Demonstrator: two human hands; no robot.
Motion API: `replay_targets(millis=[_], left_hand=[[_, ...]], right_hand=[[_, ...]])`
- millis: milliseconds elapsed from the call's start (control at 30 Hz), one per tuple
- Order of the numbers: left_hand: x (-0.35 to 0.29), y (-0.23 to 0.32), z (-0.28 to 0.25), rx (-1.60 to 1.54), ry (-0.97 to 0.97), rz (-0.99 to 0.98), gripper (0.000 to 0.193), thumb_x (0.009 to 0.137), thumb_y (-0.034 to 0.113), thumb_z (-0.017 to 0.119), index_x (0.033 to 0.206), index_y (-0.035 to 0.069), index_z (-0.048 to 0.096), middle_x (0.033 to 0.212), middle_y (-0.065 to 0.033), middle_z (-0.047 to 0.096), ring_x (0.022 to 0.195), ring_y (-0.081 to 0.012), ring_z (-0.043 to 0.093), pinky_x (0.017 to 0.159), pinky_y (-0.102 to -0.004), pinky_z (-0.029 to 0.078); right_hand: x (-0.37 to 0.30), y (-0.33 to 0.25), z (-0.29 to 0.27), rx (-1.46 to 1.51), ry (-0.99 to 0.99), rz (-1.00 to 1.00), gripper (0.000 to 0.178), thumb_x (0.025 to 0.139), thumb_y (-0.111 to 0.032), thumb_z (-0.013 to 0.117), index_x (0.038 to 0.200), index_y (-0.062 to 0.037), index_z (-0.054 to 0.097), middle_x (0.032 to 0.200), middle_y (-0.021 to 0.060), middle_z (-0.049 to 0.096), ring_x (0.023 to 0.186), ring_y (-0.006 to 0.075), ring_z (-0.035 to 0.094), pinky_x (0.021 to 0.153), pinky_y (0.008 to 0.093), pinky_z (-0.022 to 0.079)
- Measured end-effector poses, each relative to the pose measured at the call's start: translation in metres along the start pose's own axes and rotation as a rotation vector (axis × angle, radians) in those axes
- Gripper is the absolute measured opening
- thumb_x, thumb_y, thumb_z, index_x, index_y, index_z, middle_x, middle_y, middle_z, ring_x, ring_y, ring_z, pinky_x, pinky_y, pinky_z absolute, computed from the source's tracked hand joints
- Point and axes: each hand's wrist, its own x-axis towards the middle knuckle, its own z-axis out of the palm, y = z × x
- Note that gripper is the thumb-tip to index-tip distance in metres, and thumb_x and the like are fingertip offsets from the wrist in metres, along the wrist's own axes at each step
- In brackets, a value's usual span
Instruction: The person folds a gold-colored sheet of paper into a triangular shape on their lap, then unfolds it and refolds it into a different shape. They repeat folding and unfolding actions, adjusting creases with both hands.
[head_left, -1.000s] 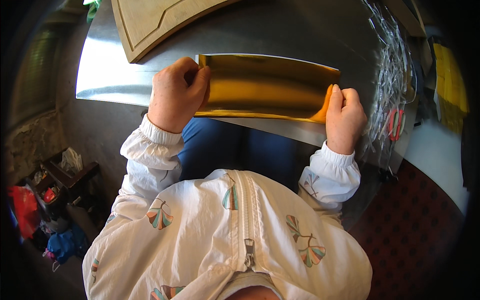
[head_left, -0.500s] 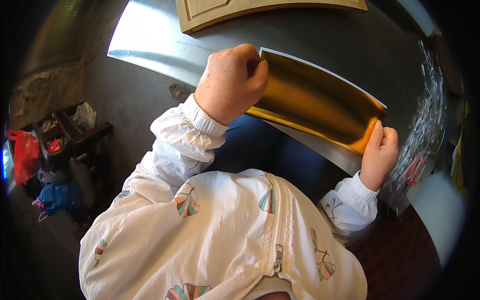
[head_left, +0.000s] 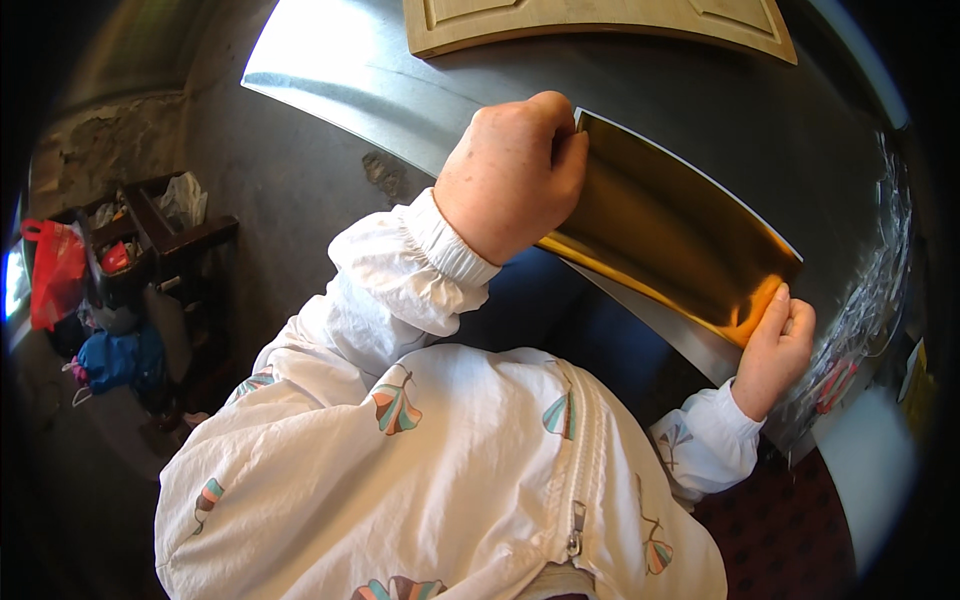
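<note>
A glossy gold sheet (head_left: 665, 215) with a thin white far edge is stretched between my two hands above the near side of the grey table (head_left: 480, 85). My left hand (head_left: 515, 180) pinches its left end, thumb against the curled fingers. Lower down, my right hand (head_left: 782, 345) grips the near right corner between thumb and fingers. The sheet slopes down toward the right and bows a little, with darker reflections across its middle.
A wooden panel (head_left: 600, 25) lies at the table's far side. Clear plastic strips (head_left: 865, 300) and red-handled scissors (head_left: 836, 385) are at the right. At the far left stand a dark wooden rack (head_left: 165, 225), a red bag (head_left: 57, 275) and a blue bag (head_left: 122, 358).
Both hands and the gold sheet sit further right and slightly lower in the picture, and the view itself has shifted. The grips on the sheet look the same.
</note>
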Motion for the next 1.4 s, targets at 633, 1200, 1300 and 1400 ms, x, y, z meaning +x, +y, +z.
replay_targets(millis=[633,1200,1300,1400], left_hand=[[0.0021,0.0002,-0.0012,0.057,-0.007,0.043,0.015,0.086,0.006,0.06,0.077,-0.004,0.056,0.063,-0.0219,0.057,0.055,-0.0369,0.057,0.054,-0.0383,0.047],[0.003,0.0003,-0.001,0.05,-0.009,0.009,0.011,0.086,0.004,0.06,0.08,-0.005,0.057,0.066,-0.0236,0.058,0.057,-0.0374,0.057,0.056,-0.0375,0.048],[0.0032,0.0001,-0.0007,0.055,-0.009,0.014,0.011,0.086,0.003,0.059,0.08,-0.005,0.057,0.066,-0.0241,0.058,0.057,-0.0379,0.057,0.056,-0.0381,0.048],[0.0028,0.0011,-0.0004,0.047,-0.011,-0.001,0.011,0.086,0.003,0.059,0.079,-0.005,0.057,0.066,-0.0242,0.057,0.058,-0.0385,0.058,0.055,-0.0388,0.048]], right_hand=[[0.0029,-0.0053,-0.0017,-0.103,-0.009,-0.039,0.033,0.097,-0.028,0.06,0.079,-0.0002,0.058,0.065,0.0153,0.061,0.057,0.0305,0.056,0.054,0.0417,0.042],[0.0033,-0.0045,-0.0022,-0.097,-0.054,0.025,0.033,0.098,-0.028,0.06,0.08,0.0003,0.058,0.063,0.0116,0.059,0.053,0.0228,0.054,0.05,0.0371,0.041],[0.0034,-0.0038,-0.0015,-0.106,-0.048,0.019,0.035,0.098,-0.029,0.06,0.08,0.0005,0.058,0.062,0.0109,0.059,0.052,0.0209,0.053,0.049,0.0359,0.04],[0.0035,-0.0037,-0.0008,-0.063,-0.038,0.02,0.035,0.097,-0.029,0.061,0.079,0.0005,0.058,0.061,0.01,0.058,0.051,0.0196,0.053,0.049,0.0353,0.04]])
